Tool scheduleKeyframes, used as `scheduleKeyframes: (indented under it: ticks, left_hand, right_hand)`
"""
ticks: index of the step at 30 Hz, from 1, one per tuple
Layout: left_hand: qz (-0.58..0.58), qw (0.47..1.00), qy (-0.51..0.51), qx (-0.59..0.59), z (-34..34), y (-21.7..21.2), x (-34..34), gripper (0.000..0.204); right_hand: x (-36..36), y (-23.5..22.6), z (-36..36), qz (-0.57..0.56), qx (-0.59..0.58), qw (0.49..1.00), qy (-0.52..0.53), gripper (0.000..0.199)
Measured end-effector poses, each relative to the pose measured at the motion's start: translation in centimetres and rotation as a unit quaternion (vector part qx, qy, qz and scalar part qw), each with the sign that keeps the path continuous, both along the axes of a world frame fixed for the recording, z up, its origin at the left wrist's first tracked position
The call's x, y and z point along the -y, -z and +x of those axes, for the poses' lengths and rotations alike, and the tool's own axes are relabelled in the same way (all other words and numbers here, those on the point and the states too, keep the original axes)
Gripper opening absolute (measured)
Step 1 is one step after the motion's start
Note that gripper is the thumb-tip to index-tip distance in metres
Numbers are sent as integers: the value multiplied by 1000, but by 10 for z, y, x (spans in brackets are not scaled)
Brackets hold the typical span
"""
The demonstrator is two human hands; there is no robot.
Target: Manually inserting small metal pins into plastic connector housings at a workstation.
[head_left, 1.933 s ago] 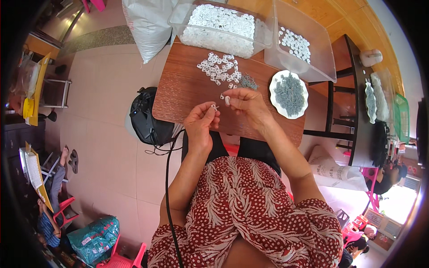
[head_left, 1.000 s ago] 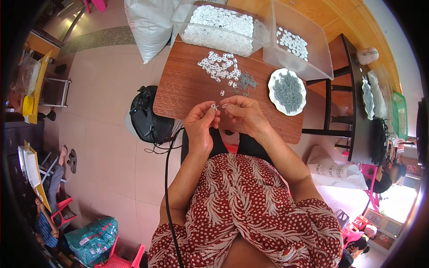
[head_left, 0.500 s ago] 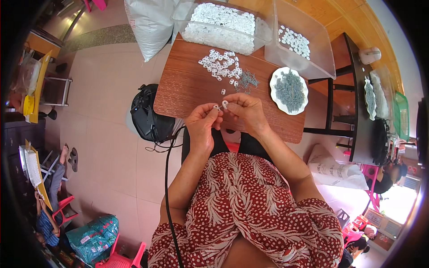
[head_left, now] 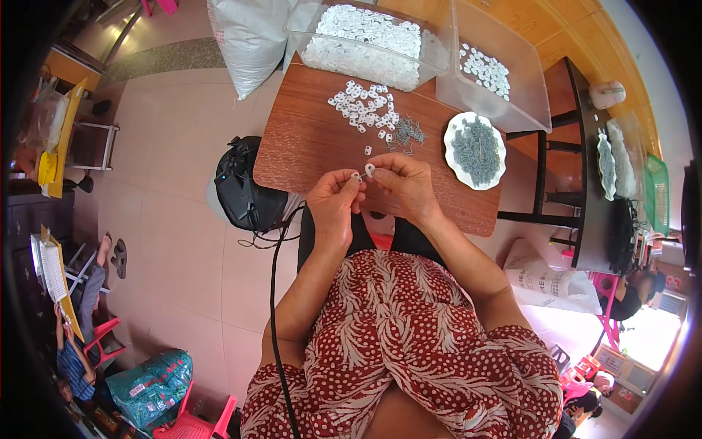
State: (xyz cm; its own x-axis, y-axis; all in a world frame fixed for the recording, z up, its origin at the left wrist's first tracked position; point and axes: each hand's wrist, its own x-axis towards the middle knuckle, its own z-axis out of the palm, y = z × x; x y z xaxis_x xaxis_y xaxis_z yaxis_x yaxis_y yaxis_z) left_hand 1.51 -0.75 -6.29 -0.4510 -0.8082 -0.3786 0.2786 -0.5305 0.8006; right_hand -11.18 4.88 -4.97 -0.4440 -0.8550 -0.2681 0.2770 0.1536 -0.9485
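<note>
Just above the near part of the brown table (head_left: 292, 157), my left hand (head_left: 336, 208) pinches a small white plastic piece (head_left: 357, 177) between thumb and fingertips. Close by, my right hand (head_left: 409, 189) grips another white plastic piece (head_left: 369, 170), rounded and with a hole. The two pieces are nearly touching; a thin bit shows between them, too small to make out. Beyond my fingers lie a single white piece (head_left: 368, 151), a loose pile of white pieces (head_left: 362, 106) and a scatter of small grey screws or nails (head_left: 409, 132).
A scalloped white plate (head_left: 450, 157) of grey screws or nails stands on the right. Clear bins (head_left: 431, 69) (head_left: 523, 110) with white pieces stand at the back. A black bag (head_left: 245, 190) is left of the table, and a black cable (head_left: 273, 293) runs past my left arm.
The view has shifted very slightly. Both hands keep their pinch on the white pieces in nearly the same place.
</note>
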Motion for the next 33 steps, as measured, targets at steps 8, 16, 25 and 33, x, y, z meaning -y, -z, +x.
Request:
scheduleKeyframes:
  ticks: [8,16,25,33]
  left_hand:
    - [-2,1000,-8,11,-1,4,0,8]
    - [-12,999,-18,37,-2,3,-1,8]
    - [-13,999,-21,40,-3,5,-1,9]
    - [-25,999,-18,45,-4,7,-1,9]
  right_hand:
    - [3,-1,3,-6,-49,999,-7,11]
    - [2,3,3,0,-27,1000,-12,10]
    - [3,5,3,-1,16,1000,-2,10]
    - [6,6,6,-9,31,999,5,12]
